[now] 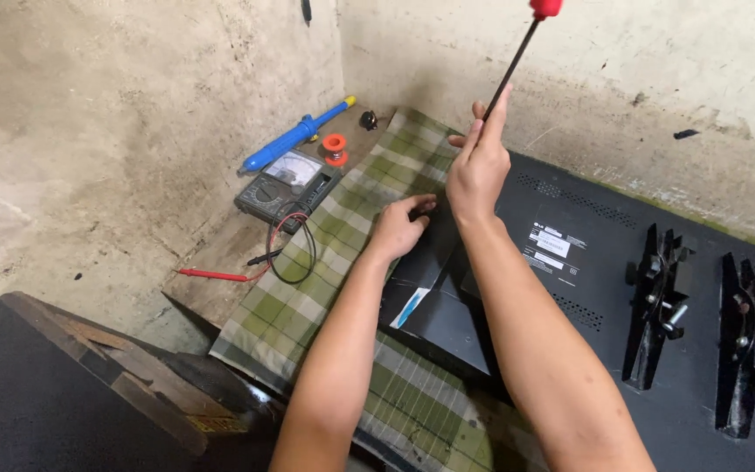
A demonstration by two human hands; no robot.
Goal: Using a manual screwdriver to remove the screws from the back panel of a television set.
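The right hand (477, 170) is seen closed around the thin black metal shaft of a long screwdriver with a red handle (517, 54), fingers wrapped and forefinger laid up along the shaft. The long axis is tilted: the red handle is carried up and to the right at the top edge of the view, and the shaft runs down and to the left into the fist. The tip is hidden below the hand, so its contact point cannot be told. The screwdriver thus stands mostly above the grip, only a short hidden length below it. The left hand (399, 227) is laid just beside, lower left, fingers curled down on the edge of the flat black plastic back panel of a television (587, 218); whether something small is pinched cannot be told. The panel is laid face down on a green checked cloth (334, 236). Two black stand brackets (657, 306) are lying on the panel to the right, well apart from the hands. To the left, on the concrete floor, a dark analogue multimeter with red and black leads (288, 185), a blue desoldering pump (294, 135) and a small orange solder spool (335, 146) are noted. A dark wooden box (89, 385) is at the lower left.
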